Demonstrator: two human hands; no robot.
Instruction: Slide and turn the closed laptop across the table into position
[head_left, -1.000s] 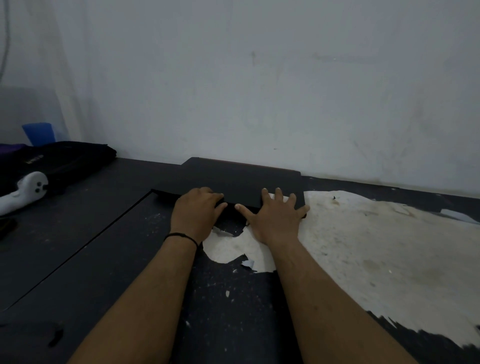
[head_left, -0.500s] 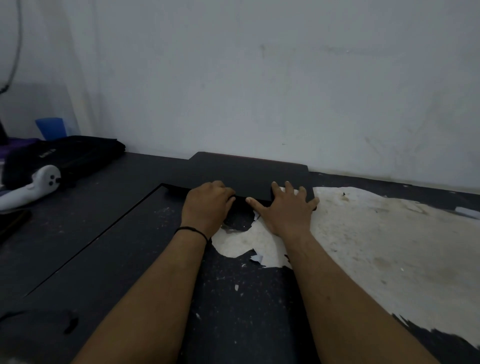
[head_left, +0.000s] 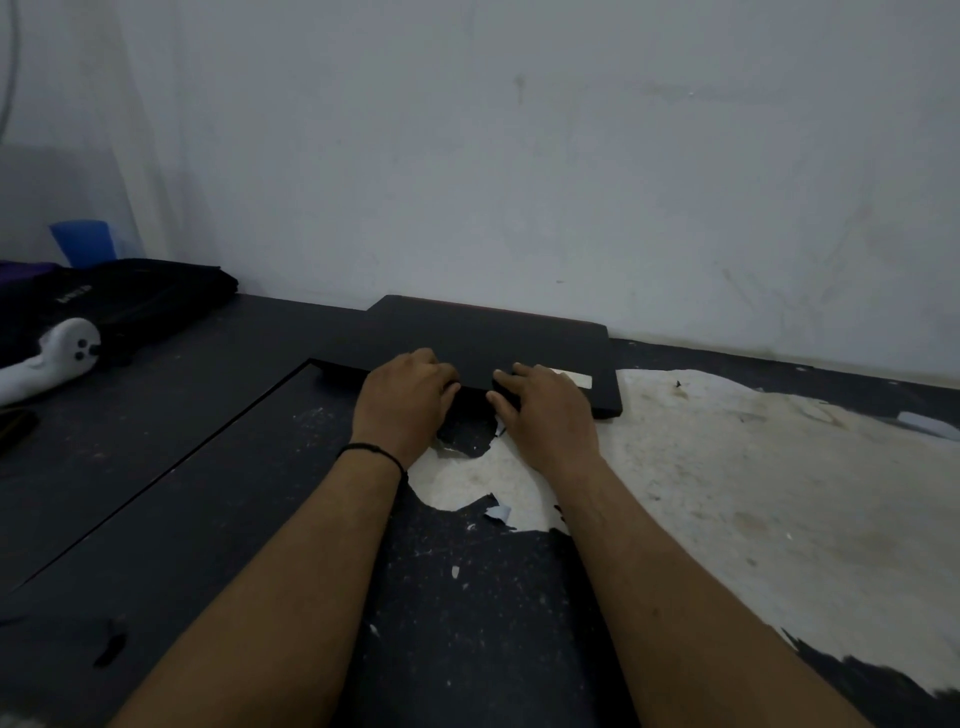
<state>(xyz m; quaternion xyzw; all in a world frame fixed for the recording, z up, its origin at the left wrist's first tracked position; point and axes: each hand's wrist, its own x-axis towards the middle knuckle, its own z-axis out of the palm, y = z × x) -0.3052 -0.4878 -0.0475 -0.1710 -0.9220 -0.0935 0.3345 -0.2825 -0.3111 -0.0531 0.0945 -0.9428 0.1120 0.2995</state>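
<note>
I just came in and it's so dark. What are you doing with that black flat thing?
A person has both hands on a closed black laptop that lies flat on a dark, scuffed table near the wall. The left hand and the right hand grip its near edge, fingers curled over the lid. Off to the left sit a white controller and a black bag.

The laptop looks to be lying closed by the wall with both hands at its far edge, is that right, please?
Not quite: the head view shows the left hand and right hand at the near edge of the laptop, not the far one. It does lie closed by the wall.
</note>
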